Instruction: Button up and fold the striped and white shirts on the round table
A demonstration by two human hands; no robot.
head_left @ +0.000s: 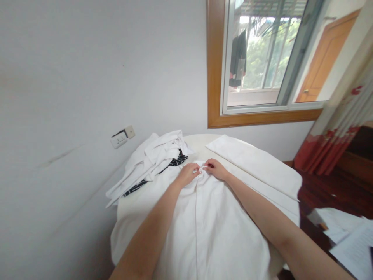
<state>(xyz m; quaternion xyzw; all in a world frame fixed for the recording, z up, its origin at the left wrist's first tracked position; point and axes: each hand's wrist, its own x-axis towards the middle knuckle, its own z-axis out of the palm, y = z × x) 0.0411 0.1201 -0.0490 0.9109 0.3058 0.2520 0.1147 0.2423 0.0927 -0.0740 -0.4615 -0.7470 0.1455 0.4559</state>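
Observation:
A white shirt (214, 217) lies spread over a round table (131, 217), its front placket running down toward me and its collar end away from me. At the collar, my left hand (189, 174) pinches the fabric from the left side. Opposite it, my right hand (216, 169) grips the other side of the collar with bent fingers. The two hands are close together, with a thin white strip of cloth between the fingertips. Whether a button is between them is too small to make out.
Left of the shirt lies a heap of white clothes (157, 155) with a black striped garment (178, 158). A folded white garment (256, 165) lies at the right. Beyond are a wall socket (119, 140), a window (262, 58) and a curtain (329, 136). Papers (354, 241) lie lower right.

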